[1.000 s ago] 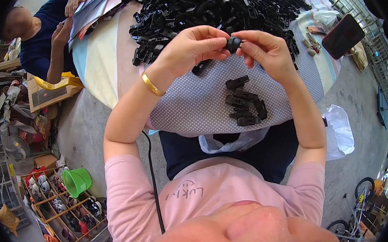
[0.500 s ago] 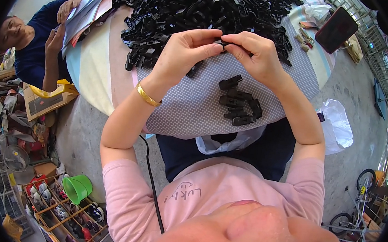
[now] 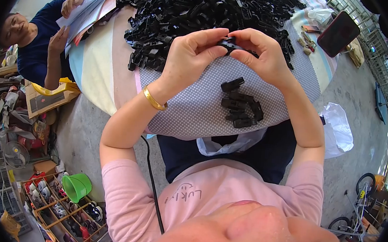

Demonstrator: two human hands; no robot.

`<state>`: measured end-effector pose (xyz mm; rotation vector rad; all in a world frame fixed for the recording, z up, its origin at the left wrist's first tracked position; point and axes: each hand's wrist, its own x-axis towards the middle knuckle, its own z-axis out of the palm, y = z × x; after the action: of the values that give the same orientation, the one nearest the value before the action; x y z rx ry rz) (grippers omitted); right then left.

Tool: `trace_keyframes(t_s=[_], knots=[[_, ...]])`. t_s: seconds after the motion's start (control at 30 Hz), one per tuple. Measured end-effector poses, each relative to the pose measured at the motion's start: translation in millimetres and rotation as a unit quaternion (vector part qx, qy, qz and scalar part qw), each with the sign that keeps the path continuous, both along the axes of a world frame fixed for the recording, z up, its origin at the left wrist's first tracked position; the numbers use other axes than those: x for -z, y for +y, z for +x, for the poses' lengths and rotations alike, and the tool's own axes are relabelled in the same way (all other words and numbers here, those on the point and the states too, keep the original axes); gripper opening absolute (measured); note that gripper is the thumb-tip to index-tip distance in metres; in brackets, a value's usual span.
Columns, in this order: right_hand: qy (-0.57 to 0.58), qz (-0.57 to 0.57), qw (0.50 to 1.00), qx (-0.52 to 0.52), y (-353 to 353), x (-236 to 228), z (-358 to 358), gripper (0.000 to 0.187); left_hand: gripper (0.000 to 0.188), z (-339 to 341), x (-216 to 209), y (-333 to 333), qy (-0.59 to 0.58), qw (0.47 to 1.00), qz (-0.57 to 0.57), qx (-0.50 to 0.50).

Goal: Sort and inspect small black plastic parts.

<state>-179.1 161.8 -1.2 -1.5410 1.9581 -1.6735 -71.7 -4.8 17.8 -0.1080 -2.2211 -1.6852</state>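
Note:
Between my two hands, at the near edge of a big heap, is a small black plastic part (image 3: 228, 44). My left hand (image 3: 188, 56) pinches its left end between thumb and fingers. From the other side, the thumb and fingertips of my right hand (image 3: 267, 58) close on its right end, partly hiding it. A large heap of similar black plastic parts (image 3: 199, 11) covers the far side of the table. Nearer to me, several black parts (image 3: 241, 103) lie in a small cluster on the dotted cloth (image 3: 183, 108).
A dark phone (image 3: 338, 34) stands at the table's right edge, near small loose items (image 3: 308, 43). Across the left side, another person (image 3: 42, 38) holds papers (image 3: 89, 12). A white plastic bag (image 3: 336, 133) hangs at right; another white bag (image 3: 228, 147) lies over my lap.
My hands have opened a little around the black part, so more of it shows. My right fingers have lifted and spread slightly. The other person's papers have shifted slightly.

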Motion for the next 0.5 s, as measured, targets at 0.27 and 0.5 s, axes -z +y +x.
trace_keyframes(t_s=[0.27, 0.5], knots=[[-0.115, 0.008, 0.992, -0.044, 8.1, -4.8, -17.1, 0.024, 0.029, -0.1, -6.2, -2.3, -0.060, 0.991, 0.094, 0.081], [0.185, 0.188, 0.954, 0.143, 26.3, -20.8, -31.1, 0.035, 0.026, 8.0, 1.8, 4.4, -0.078, 0.941, -0.184, 0.273]])
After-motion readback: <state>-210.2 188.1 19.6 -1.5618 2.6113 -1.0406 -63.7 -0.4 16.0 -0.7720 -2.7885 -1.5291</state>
